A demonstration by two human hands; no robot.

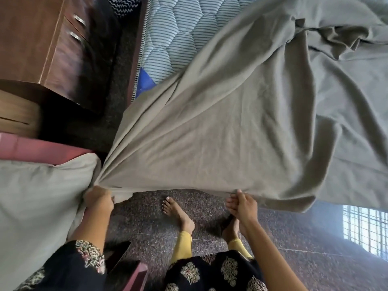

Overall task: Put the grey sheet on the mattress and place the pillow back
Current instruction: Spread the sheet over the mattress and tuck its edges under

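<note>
— What do you count there?

— One grey sheet [231,122], one mattress [178,28], one pillow [31,206]. Also one wooden cabinet [52,49] with two drawer handles [76,36], and my two bare feet [176,211] on the speckled floor [294,238].

— Where is the sheet?

— Partly on the mattress. It covers the right side in rumpled folds, and the striped quilted top is bare at the far left corner. The near edge comes off the bed toward me and hangs stretched between my hands, above the floor.

— And the pillow?

— Off the bed, at my left, next to a pink surface [31,150]. It touches my left wrist.

— How are your hands?

— Both are held out low in front of me, well apart. My left hand [98,199] is a fist with its back up, gripping a bunched corner of the sheet; folds fan out from it. My right hand [241,204] pinches the sheet's edge between thumb and fingertips, with the other fingers curled beneath it.
</note>
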